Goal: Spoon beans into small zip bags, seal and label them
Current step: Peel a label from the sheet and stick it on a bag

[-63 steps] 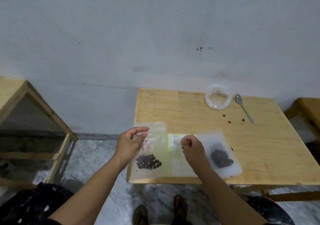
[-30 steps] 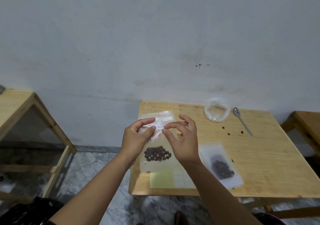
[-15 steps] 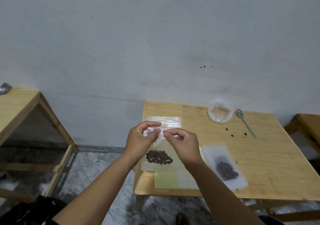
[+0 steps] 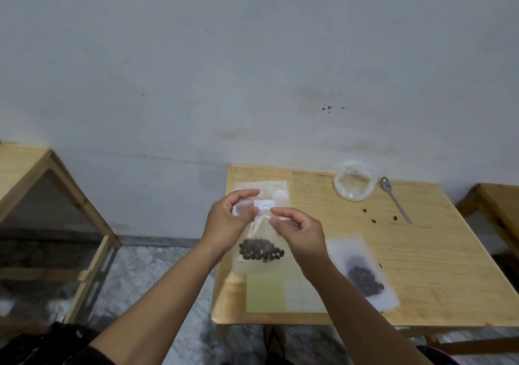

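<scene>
Labelling step: left hand (image 4: 227,221) pinching clear zip bag of dark beans (image 4: 261,241) above wooden tabletop (image 4: 438,255); right hand (image 4: 297,228) fingers curled at small white label (image 4: 264,204). Next: press label flat.

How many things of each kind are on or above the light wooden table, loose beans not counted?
Clear zip bags with dark beans: 2
Rolled-down empty clear plastic bag: 1
Metal spoon: 1
Yellow-and-white sticker sheet: 1
Total: 5
</scene>
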The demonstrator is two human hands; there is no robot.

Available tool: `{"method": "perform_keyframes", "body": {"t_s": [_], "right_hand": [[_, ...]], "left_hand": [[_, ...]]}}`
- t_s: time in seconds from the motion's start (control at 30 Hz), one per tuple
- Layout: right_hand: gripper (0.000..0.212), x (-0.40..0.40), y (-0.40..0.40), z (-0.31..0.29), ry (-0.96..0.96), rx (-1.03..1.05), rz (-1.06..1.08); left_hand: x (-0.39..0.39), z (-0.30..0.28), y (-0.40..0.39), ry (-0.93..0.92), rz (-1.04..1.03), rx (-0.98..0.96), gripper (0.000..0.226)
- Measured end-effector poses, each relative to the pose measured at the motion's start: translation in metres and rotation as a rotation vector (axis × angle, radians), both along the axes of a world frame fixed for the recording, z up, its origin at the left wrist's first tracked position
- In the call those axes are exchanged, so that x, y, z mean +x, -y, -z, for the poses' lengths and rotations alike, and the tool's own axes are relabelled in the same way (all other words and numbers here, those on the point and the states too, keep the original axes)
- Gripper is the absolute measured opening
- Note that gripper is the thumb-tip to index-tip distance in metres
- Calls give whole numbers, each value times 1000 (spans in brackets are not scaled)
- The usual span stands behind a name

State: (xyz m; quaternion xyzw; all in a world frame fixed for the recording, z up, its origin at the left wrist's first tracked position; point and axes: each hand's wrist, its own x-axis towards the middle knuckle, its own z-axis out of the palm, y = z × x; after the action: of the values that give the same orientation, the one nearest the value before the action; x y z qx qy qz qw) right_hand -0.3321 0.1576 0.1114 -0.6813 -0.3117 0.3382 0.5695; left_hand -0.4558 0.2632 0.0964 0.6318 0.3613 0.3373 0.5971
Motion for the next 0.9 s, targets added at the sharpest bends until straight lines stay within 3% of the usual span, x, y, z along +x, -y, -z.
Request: {"method": "perform_keyframes", "body": {"t_s": [0.1,0.23,0.5,0.63,0.8,0.9], "right_hand": [[21,7,5,8,-36,-37,-41],[24,25,-8,21,-19,-47,60],[22,90,-68,72,-35,-195,164],[22,116,-97,103,124,-321,133],[27,135,-117,130,378,-487,21],[28,134,-117,139,505,-499,-76]], "left_hand": [[10,2,-16,9,-80,-48,31],[32,14,-27,-61,-57,-42,33],[89,63,-49,-367,-104,-22,46],[118,89,-72,-399,-128,-82,45],[137,117,-89,-690,13,84,46],[135,127,-86,-757,56,181,44]]}}
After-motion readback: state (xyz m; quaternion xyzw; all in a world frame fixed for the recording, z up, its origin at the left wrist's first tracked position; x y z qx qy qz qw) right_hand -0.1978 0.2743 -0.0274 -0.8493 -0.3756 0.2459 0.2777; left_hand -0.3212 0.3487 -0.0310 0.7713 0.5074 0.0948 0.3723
